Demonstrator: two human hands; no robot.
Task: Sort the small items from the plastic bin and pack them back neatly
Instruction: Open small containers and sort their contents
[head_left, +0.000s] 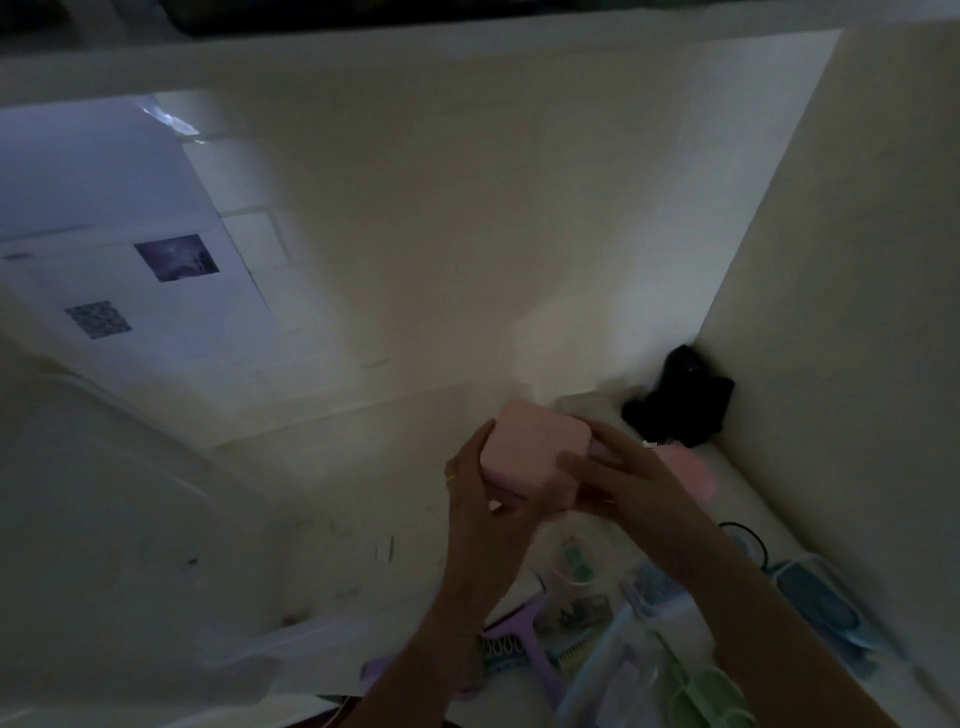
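Observation:
A small pink square box is held up over the white surface between both hands. My left hand grips its left side with the thumb along the front edge. My right hand grips its right side, fingers curled round the far edge. Below the hands lie blurred small items: a purple comb, a clear round container with green contents, a clear box of dark small pieces and a blue oblong case. The clear plastic bin shows faintly at the bottom.
A black bundle sits in the far right corner against the wall, with a pink object beside it. A white sheet with two printed pictures hangs at the left. A wall closes off the right side.

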